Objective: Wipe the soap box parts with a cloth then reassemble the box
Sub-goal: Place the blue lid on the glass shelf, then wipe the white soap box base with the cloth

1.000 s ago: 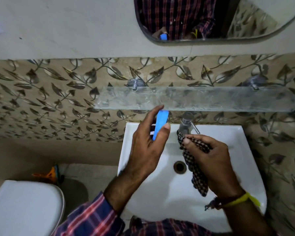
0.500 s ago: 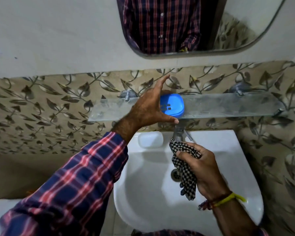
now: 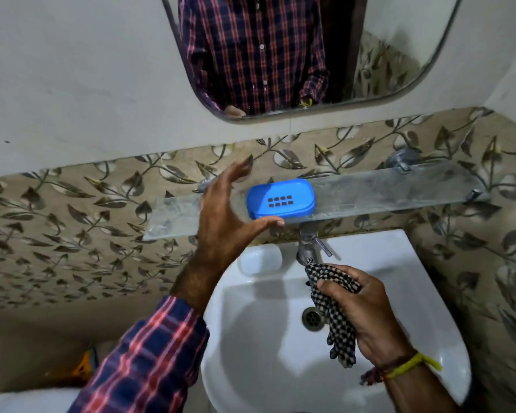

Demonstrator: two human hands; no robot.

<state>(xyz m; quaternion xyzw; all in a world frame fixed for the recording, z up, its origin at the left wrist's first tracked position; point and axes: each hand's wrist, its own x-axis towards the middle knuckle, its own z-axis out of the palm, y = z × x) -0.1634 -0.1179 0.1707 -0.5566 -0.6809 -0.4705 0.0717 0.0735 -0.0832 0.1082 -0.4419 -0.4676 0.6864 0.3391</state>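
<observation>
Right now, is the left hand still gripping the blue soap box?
No, the left hand is spread open beside the blue soap box, which rests on the glass shelf.

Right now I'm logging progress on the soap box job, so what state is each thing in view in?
blue soap box part: lying flat on the glass shelf, slots up.
left hand: open beside it, fingers spread, gripping nothing.
right hand: gripping the checked cloth over the basin.
checked cloth: bunched, hanging down.
tap: no water visibly running.
sink: no standing water visible.
</observation>
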